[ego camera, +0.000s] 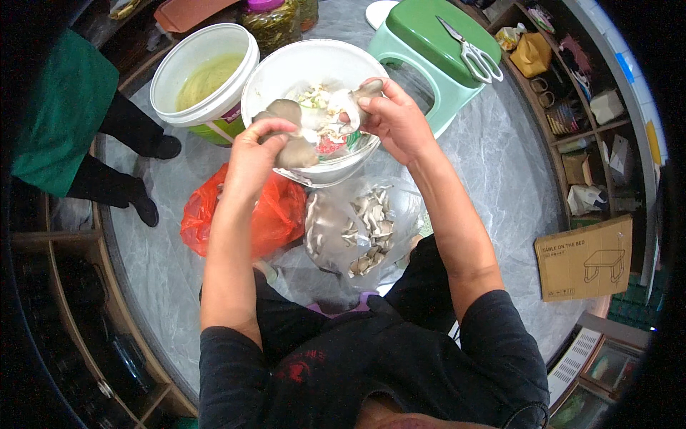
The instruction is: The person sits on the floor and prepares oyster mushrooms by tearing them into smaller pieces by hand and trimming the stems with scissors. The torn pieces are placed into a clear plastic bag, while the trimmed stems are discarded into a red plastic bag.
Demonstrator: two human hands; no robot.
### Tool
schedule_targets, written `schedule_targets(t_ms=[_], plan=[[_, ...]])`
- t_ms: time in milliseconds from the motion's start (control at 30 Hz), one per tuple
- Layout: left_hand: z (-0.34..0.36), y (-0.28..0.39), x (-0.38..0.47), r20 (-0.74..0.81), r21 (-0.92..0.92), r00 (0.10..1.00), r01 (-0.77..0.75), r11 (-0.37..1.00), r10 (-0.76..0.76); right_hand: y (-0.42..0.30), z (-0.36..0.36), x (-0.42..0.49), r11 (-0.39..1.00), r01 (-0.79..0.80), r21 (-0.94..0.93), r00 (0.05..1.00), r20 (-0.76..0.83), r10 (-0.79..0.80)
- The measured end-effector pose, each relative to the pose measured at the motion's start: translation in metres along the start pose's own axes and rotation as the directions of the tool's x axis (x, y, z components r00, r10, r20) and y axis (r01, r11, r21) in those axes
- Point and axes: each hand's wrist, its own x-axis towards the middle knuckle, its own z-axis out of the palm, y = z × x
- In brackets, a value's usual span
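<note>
Above a white plastic bucket holding scraps and crumpled printed plastic, both my hands are raised. My left hand pinches a cluster of grey oyster mushrooms, slightly blurred. Between the thumb and fingers of my right hand is a smaller oyster mushroom piece with a pale stem. Below the bucket, closer to my body, a clear plastic bag lies open with many oyster mushroom pieces inside. A red plastic bag sits to its left, partly behind my left forearm; its contents are mostly hidden.
Left of the bucket stands a white tub with yellowish liquid. Scissors rest on a green stool at right. A person stands at far left. Shelves and a cardboard box line the right side.
</note>
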Motion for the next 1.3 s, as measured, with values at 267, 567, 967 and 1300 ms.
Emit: schedule_targets(t_ms=[267,567,967,1300], plan=[[0.028,0.006,-0.014,0.047,0.114,0.953,-0.303,0.946,0.3,0.024,0.012,-0.013,0.998,-0.009,-0.058,0.997,-0.073,0.005],[0.035,-0.002,-0.014,-0.04,0.505,0.8,-0.501,0.703,0.598,0.025,0.021,-0.015,0.928,0.125,-0.352,0.991,0.003,-0.133],[0.04,-0.007,-0.013,0.001,0.645,0.758,-0.499,0.579,0.652,0.013,0.009,-0.013,0.552,0.174,-0.816,0.962,0.022,-0.272],[0.035,-0.007,-0.003,0.021,-0.313,0.999,0.03,0.949,-0.024,0.024,-0.042,0.01,0.365,0.069,-0.928,0.926,-0.077,-0.369]])
